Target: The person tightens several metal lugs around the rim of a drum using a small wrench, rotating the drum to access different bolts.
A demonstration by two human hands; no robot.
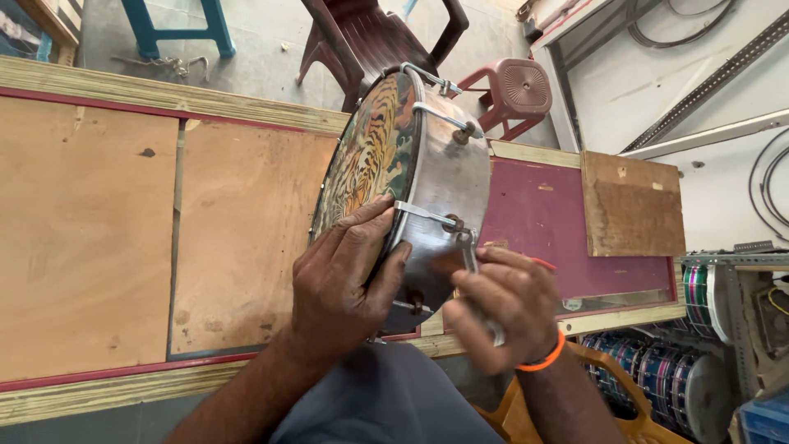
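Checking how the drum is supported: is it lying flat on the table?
No, the drum stands on its edge, steadied by the left hand on its rim.

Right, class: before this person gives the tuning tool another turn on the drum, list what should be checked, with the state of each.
1. Left hand steadies the drum at its rim: ok.
2. Drum stands on edge against the person's lap: ok.
3. Right hand grips the metal tool: ok.
4. Tool seated on the tension bolt: cannot tell, fingers and blur hide it.
5. Fingers clear of the tension hook: not ok, left fingers touch it.
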